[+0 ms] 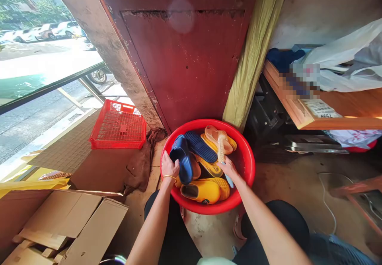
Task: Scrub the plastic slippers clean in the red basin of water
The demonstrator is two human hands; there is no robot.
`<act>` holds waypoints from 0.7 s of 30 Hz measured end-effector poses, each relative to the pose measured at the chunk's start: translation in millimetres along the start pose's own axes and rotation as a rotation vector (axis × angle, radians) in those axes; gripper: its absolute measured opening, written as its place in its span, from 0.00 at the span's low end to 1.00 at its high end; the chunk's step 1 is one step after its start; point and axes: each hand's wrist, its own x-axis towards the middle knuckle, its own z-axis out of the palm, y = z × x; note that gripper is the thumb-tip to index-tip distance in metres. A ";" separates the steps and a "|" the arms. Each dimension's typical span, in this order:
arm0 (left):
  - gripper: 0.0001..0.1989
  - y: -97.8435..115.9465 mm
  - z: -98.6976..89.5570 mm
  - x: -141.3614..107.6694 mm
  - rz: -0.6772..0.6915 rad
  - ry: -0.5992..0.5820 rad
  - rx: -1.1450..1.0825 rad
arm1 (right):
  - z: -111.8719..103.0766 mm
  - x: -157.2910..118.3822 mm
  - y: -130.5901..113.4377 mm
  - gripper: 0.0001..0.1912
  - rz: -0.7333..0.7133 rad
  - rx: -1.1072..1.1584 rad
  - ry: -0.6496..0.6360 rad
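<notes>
At the left rim of a red basin (250, 149), my left hand (170, 166) is closed on the side edge of a dark blue slipper (181, 159); its fingertips are partly hidden. My right hand (228, 167) grips a scrub brush (221, 147) with a light blue handle and pale bristles, over the basin's right half. Around it lie a beige sandal (212, 133), an overturned blue slipper (200, 145), a yellow sole (210, 165) and a yellow clog (200, 191). Dark water shows between the footwear.
A maroon door (185, 70) stands right behind the basin. To the left are a red plastic crate (119, 125), a brown cloth (140, 169) and cardboard boxes (62, 217). A wooden table (343, 106) bearing a plastic bag (346, 62) juts in at right.
</notes>
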 end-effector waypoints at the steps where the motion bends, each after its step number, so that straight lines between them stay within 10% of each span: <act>1: 0.40 3.9 1.5 -0.1 0.055 0.043 0.001 | 4.9 1.8 -3.4 0.24 -0.004 0.009 0.002; 8: 0.26 52.1 18.1 -15.6 0.519 0.027 0.131 | 9.2 -4.2 -11.2 0.21 -0.231 -0.030 -0.127; 11: 0.23 63.3 35.4 -23.1 0.666 -0.142 0.209 | -7.1 12.0 -5.0 0.21 -0.230 -0.171 0.035; 15: 0.30 60.8 61.4 -23.8 0.704 -0.376 0.291 | -22.2 49.9 -2.3 0.26 -0.141 -0.293 0.315; 21: 0.30 46.7 81.4 -23.5 0.641 -0.531 0.421 | -6.2 81.2 -15.6 0.33 -0.057 -0.310 0.214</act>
